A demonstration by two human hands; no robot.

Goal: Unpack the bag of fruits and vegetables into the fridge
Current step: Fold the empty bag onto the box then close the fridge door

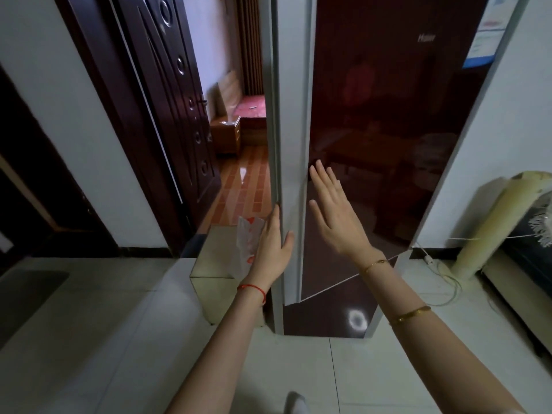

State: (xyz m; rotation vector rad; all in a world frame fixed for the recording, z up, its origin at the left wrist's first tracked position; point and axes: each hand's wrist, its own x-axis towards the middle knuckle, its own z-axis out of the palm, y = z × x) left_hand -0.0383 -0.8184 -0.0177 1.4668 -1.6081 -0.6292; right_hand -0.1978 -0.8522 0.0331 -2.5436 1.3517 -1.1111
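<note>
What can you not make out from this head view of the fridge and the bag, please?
- Fridge interior: hidden by its door, only ajar.
- Bag contents: too small, partly covered by the left hand at the door edge.
- Label text: blurred, cut off by the top edge.
- Whether the right hand touches the door: unclear.
</note>
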